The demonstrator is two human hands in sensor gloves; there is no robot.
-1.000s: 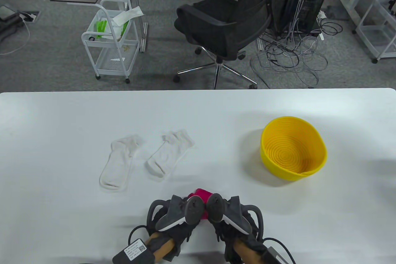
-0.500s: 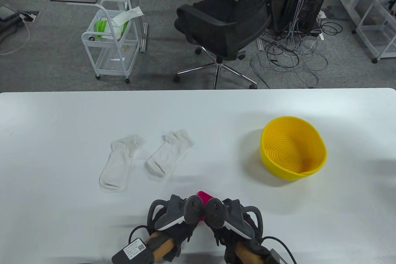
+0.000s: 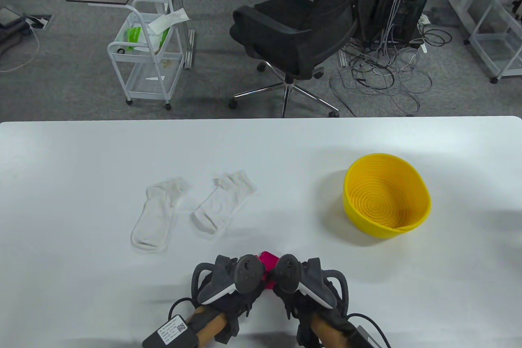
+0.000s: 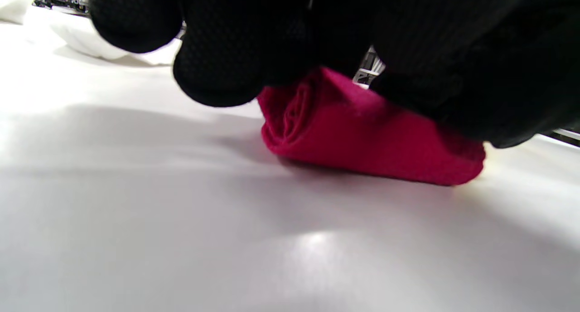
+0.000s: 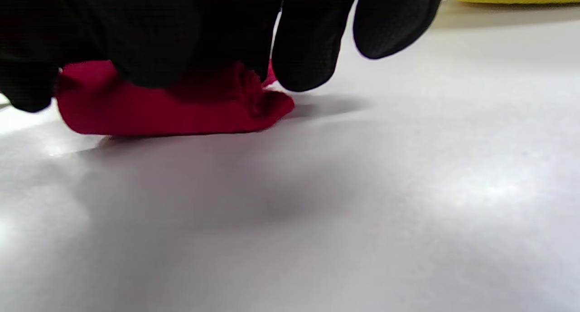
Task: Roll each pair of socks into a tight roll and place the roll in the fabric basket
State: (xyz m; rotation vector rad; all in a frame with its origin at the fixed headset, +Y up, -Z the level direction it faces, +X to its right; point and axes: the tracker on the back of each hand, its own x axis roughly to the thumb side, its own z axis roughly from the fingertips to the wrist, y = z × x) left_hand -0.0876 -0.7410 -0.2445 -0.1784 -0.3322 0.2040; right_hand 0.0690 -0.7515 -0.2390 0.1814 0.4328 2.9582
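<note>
Both hands sit close together at 6 o'clock on the white table (image 3: 81,185). Between them is a red sock roll (image 3: 268,260), lying on the table. The left hand (image 3: 228,282) has its black fingers (image 4: 217,71) bent down over the top of the roll and holds it. The end of the roll shows a swirl of folded cloth. The right hand (image 3: 304,282) also bends its fingers (image 5: 308,53) over the roll and holds it, with one finger sticking out past the end, off the cloth. The yellow fabric basket (image 3: 386,201) stands at about 2 o'clock from the hands, well apart. Two white socks (image 3: 157,213) (image 3: 222,203) lie flat at about 11 o'clock, side by side.
</note>
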